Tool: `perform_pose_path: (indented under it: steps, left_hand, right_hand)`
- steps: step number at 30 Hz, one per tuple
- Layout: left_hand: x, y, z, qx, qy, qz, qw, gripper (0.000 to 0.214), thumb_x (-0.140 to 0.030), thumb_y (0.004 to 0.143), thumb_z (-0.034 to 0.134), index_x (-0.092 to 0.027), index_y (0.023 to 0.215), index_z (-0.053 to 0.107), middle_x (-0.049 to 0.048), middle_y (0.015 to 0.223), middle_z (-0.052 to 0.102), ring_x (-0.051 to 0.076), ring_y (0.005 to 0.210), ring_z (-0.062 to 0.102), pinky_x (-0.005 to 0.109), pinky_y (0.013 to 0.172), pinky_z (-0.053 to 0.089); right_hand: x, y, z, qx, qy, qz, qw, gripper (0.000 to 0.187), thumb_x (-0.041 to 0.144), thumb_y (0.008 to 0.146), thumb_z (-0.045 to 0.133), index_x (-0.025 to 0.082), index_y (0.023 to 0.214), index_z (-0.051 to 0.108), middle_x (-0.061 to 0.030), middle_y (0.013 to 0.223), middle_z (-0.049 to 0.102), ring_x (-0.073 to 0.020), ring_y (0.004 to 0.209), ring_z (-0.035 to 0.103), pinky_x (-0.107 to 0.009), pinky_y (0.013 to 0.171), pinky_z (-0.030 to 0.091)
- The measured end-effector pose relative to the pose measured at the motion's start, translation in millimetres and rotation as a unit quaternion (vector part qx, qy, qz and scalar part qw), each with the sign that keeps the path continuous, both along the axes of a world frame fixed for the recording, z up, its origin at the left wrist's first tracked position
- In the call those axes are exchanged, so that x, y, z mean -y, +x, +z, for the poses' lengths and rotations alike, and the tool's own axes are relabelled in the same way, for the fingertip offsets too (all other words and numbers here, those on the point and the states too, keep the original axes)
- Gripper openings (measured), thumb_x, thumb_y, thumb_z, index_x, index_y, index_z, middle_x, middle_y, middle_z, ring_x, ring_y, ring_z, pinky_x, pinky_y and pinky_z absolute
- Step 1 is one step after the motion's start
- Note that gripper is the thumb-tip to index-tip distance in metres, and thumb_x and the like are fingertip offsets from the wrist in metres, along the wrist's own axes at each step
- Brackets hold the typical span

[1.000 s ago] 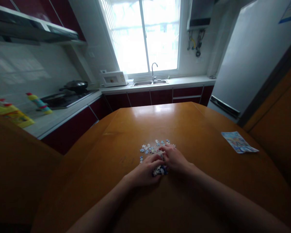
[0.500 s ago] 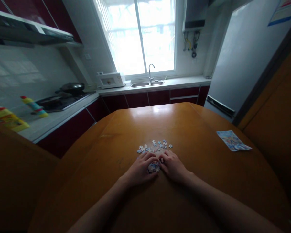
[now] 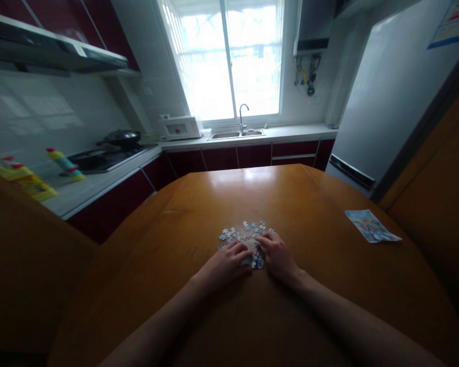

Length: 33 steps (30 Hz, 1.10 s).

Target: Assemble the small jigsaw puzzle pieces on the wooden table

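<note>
A small heap of jigsaw puzzle pieces (image 3: 257,262), blue and white, lies between my hands on the wooden table (image 3: 214,199). My left hand (image 3: 233,259) curls round the heap's left side, its thumb and fingers on pieces partly hidden beneath it. On the heap's right, my right hand (image 3: 276,254) is bent with its fingertips closed at some pieces; its palm side is hidden. Beyond the fingers, several loose jigsaw pieces (image 3: 229,233) are scattered in a rough arc.
A colourful printed sheet (image 3: 372,226) lies on the table's right side. Past the table are a counter with a sink (image 3: 237,134), a microwave (image 3: 181,127) and a stove with a lidded pan (image 3: 121,137). A fridge (image 3: 390,97) stands at the right.
My right hand has shifted up and right, away from my left hand. The heap between them has spread to the right, showing more pieces. The camera view has shifted slightly.
</note>
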<state>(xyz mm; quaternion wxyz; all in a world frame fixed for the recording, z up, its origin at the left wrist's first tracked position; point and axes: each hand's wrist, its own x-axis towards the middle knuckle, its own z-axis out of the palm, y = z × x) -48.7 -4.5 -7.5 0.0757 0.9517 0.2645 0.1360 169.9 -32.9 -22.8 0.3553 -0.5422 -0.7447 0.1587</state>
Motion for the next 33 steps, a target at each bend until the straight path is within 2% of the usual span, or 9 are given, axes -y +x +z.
perform_pose_path:
  steps: [4,8,10,13,17,21,25,29,33]
  left_hand:
    - [-1.8,0.5,-2.3,-0.003,0.001,-0.008,1.000,0.028,-0.019,0.097,0.056,-0.023,0.125,0.061,0.0075,0.111,0.067,0.024,0.107,0.060,0.040,0.097,0.051]
    - [0.9,2.2,2.8,0.036,-0.029,-0.009,0.999,0.025,-0.023,0.098,0.056,-0.024,0.123,0.063,0.0067,0.114,0.066,0.022,0.110,0.058,0.038,0.101,0.049]
    - [2.5,2.1,6.6,0.054,-0.052,0.000,0.997,0.026,-0.026,0.098,0.057,-0.025,0.123,0.063,0.0067,0.114,0.064,0.022,0.112,0.056,0.038,0.103,0.048]
    - [2.7,-0.1,10.9,0.059,-0.091,0.003,0.994,0.033,-0.031,0.093,0.066,-0.027,0.126,0.062,0.0061,0.118,0.063,0.023,0.115,0.054,0.039,0.105,0.046]
    - [0.8,-2.6,13.2,0.043,-0.114,0.017,0.992,0.058,-0.041,0.079,0.081,-0.029,0.131,0.059,0.0063,0.122,0.060,0.027,0.118,0.052,0.044,0.107,0.043]
    - [2.0,-0.8,17.0,0.022,-0.136,0.027,0.990,0.049,-0.036,0.082,0.078,-0.028,0.127,0.062,0.0062,0.118,0.061,0.026,0.114,0.054,0.042,0.103,0.045]
    - [6.0,1.0,22.6,0.016,-0.158,0.044,0.986,0.045,-0.032,0.083,0.076,-0.026,0.125,0.062,0.0072,0.117,0.058,0.027,0.114,0.054,0.042,0.103,0.046]
    - [10.6,2.5,27.0,0.014,-0.194,0.054,0.979,0.039,-0.026,0.082,0.074,-0.025,0.119,0.063,0.0066,0.117,0.056,0.025,0.112,0.055,0.040,0.101,0.048]
    - [12.2,2.9,29.4,0.048,-0.233,0.039,0.970,0.029,-0.019,0.086,0.069,-0.024,0.114,0.063,0.0049,0.116,0.056,0.021,0.108,0.057,0.034,0.098,0.049]
  right_hand:
    - [-0.4,-0.1,2.4,-0.024,0.036,0.006,0.999,0.029,0.011,0.093,0.054,0.022,0.114,0.070,-0.0095,0.110,0.066,-0.0248,0.106,0.056,-0.038,0.095,0.046]
    - [1.8,1.2,8.4,0.014,0.037,0.112,0.993,0.022,0.029,0.092,0.066,0.024,0.113,0.070,-0.0067,0.109,0.067,-0.0251,0.108,0.054,-0.041,0.097,0.045]
    - [2.3,2.0,9.1,0.041,0.028,0.137,0.989,0.024,0.032,0.087,0.073,0.025,0.110,0.070,-0.0062,0.109,0.066,-0.0256,0.109,0.053,-0.042,0.098,0.043]
    - [0.7,2.7,7.0,0.056,0.020,0.137,0.989,0.021,0.031,0.088,0.073,0.025,0.107,0.070,-0.0056,0.107,0.065,-0.0248,0.108,0.054,-0.042,0.099,0.042]
    - [-3.7,2.2,1.5,0.049,0.020,0.101,0.994,0.009,0.026,0.096,0.063,0.023,0.095,0.071,-0.0046,0.097,0.065,-0.0218,0.098,0.056,-0.037,0.093,0.043]
    - [-6.9,1.5,-3.3,0.045,0.019,0.061,0.997,0.019,0.018,0.097,0.059,0.020,0.080,0.067,-0.0039,0.089,0.063,-0.0199,0.089,0.056,-0.033,0.084,0.043]
    - [-7.6,1.2,-3.9,0.028,0.002,0.041,0.999,0.018,0.013,0.097,0.055,0.020,0.087,0.069,-0.0054,0.093,0.064,-0.0197,0.089,0.056,-0.032,0.082,0.044]
    - [-5.7,0.8,0.1,0.003,0.006,0.066,0.998,0.019,0.014,0.097,0.053,0.021,0.097,0.070,-0.0066,0.098,0.065,-0.0208,0.095,0.057,-0.035,0.088,0.045]
    - [-1.0,1.1,5.9,0.026,0.025,0.124,0.992,0.010,0.026,0.095,0.063,0.023,0.099,0.072,-0.0053,0.104,0.067,-0.0233,0.105,0.056,-0.042,0.099,0.041]
